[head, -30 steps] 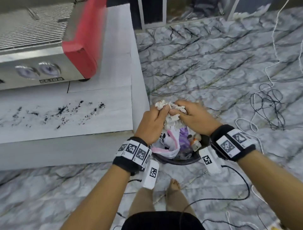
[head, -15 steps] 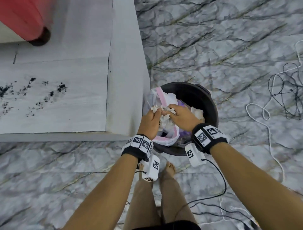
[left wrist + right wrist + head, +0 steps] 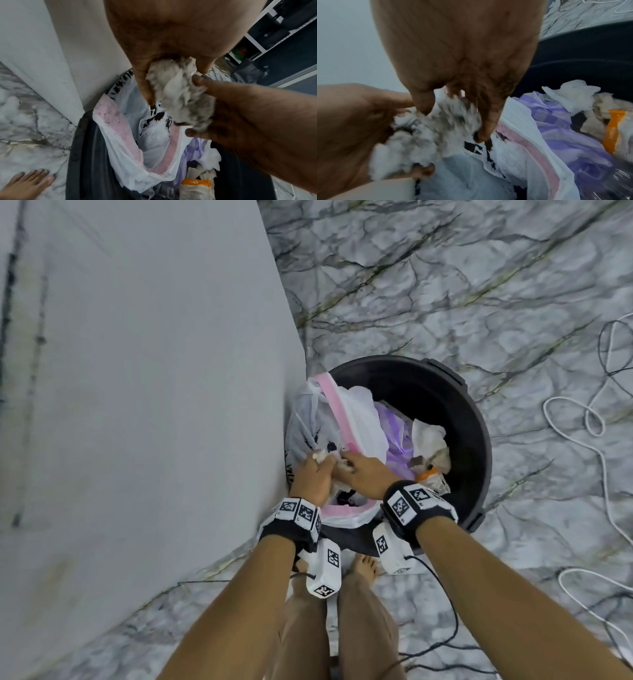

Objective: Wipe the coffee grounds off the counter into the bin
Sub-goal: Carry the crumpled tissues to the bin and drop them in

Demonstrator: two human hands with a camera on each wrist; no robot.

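Observation:
Both hands hold one crumpled white tissue wad, greyed with coffee grounds, over the black round bin. My left hand grips its left side, and my right hand pinches its right side. Below them lies a white and pink plastic bag in the bin, with dark grounds scattered on it. The white counter fills the left of the head view; its top surface is blurred.
The bin stands on the marble floor against the counter's corner. Inside it are a purple bag, crumpled paper and an orange-labelled wrapper. White and black cables lie on the floor to the right. My bare feet stand just before the bin.
My head has tilted further down, so the red machine and the grounds on the counter have left the view. Both hands with the tissue have dropped lower over the bin's bag.

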